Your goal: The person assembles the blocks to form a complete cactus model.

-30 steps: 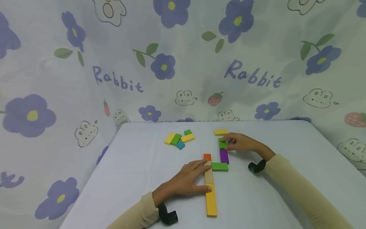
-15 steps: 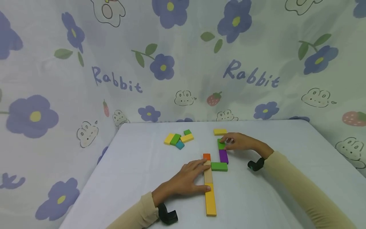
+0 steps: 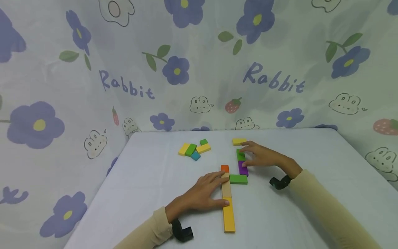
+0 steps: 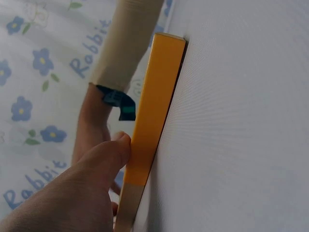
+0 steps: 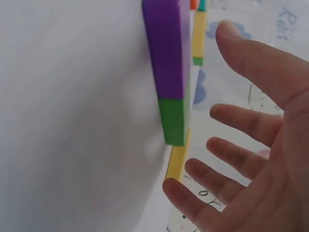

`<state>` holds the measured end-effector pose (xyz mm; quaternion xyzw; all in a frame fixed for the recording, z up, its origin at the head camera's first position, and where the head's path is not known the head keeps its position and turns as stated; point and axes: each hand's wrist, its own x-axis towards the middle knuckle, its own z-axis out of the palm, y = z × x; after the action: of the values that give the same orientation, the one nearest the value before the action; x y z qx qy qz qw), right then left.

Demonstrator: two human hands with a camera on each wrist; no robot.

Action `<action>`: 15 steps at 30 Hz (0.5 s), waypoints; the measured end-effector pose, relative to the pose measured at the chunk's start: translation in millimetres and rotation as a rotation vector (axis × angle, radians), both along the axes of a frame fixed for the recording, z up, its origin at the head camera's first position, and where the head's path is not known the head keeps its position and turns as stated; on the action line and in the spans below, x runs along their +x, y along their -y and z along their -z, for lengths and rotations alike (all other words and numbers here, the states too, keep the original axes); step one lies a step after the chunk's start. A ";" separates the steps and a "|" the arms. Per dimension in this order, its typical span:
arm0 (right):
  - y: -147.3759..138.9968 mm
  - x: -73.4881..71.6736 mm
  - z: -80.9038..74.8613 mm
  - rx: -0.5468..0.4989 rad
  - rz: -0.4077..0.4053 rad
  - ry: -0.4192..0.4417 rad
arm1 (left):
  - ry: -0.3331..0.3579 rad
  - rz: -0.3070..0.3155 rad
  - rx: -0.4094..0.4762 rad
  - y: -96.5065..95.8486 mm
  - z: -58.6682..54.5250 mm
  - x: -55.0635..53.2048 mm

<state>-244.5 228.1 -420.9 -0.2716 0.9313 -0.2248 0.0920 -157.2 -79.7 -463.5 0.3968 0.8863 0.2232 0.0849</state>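
Note:
My left hand (image 3: 202,193) rests along a column of flat blocks. Its fingertips lie on the tan block (image 3: 226,189) and its thumb on the long orange-yellow block (image 3: 229,219); a small orange-red block (image 3: 225,168) tops the column. From the tan block's right side a green block (image 3: 238,179) extends, and a purple block (image 3: 244,171) stands beyond it, with another green block (image 3: 240,155) at its far end. Over these two hovers my right hand (image 3: 264,156); in the right wrist view its spread fingers hold nothing, apart from the purple block (image 5: 169,53).
A yellow block (image 3: 238,141) lies past my right fingertips. Farther left is a loose cluster with yellow, green and blue blocks (image 3: 195,156). All lie on a white-covered table (image 3: 149,180), with a flower-printed curtain (image 3: 199,69) behind.
My right hand has come off the far green block, its fingers spreading wider, and its thumb now shows over the purple block. My left hand keeps its place on the column.

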 end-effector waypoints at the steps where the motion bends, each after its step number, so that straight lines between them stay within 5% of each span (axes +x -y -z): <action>1: 0.5 3.1 -0.6 -0.004 0.009 0.007 | 0.000 -0.001 -0.001 0.0 0.1 -0.4; 8: 7.6 26.0 2.0 0.043 0.009 0.023 | -0.012 0.000 0.003 0.3 -0.7 -1.5; 15: 10.6 33.9 8.5 0.068 0.003 -0.030 | -0.009 0.000 0.010 0.2 -0.6 0.2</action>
<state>-210.6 217.5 -429.4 -0.2705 0.9400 -0.1888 0.0869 -157.0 -79.9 -462.8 0.3983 0.8855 0.2258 0.0788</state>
